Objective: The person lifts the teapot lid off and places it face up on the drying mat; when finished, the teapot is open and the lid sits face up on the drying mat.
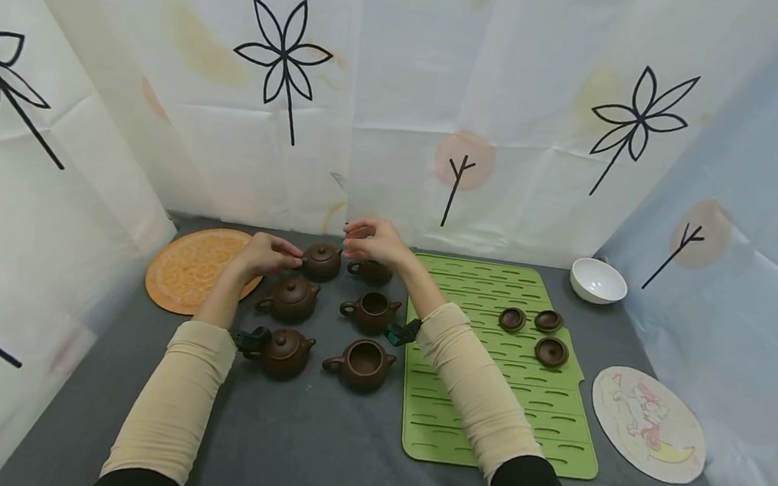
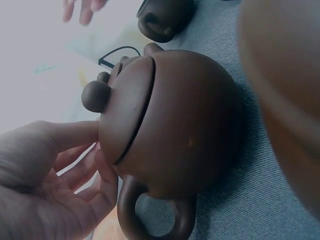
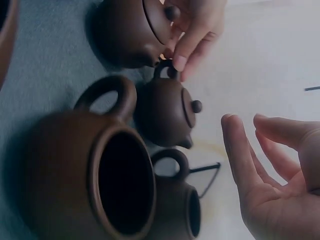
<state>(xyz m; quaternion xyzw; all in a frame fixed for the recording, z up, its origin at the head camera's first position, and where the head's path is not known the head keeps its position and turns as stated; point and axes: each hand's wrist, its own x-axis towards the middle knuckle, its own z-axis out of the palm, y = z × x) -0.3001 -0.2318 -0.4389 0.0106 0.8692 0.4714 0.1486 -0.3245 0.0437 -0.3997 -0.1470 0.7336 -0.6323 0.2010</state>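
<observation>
My left hand (image 1: 265, 255) pinches the handle of the far brown teapot (image 1: 321, 263), which has its lid on. In the right wrist view, those fingertips meet the handle of this teapot (image 3: 162, 110). My right hand (image 1: 377, 242) hovers over the far lidless teapot (image 1: 371, 272), fingers loosely bent, nothing between them. Two more lidded teapots, a middle one (image 1: 290, 298) and a near one (image 1: 285, 353), stand in the left column. Beside them are a middle lidless teapot (image 1: 372, 312) and a near lidless teapot (image 1: 361, 365).
Three small brown lids, one of them a near lid (image 1: 551, 352), lie on a green ridged mat (image 1: 483, 436). A white bowl (image 1: 598, 281) stands at the back right, above a round pale mat with a cartoon print (image 1: 649, 424). An orange round mat (image 1: 185, 271) lies at left.
</observation>
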